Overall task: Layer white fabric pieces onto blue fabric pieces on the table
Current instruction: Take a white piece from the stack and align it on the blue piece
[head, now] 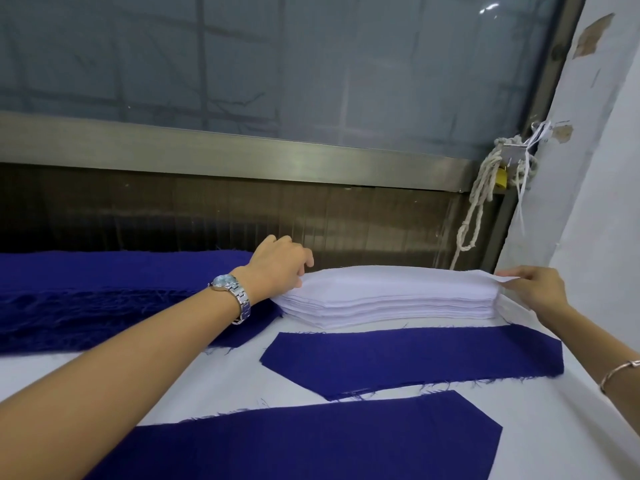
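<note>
Pinching the top white piece at its two ends, the left hand and right hand gripped a light, limp cloth that would probably sag.

**Probably a garment cutting workshop**

A thick stack of identical white cut pieces and a frayed pile of blue ones sit on a cloth-covered table. Single blue pieces lie flat below a metal-framed window and a chipped wall.
</note>
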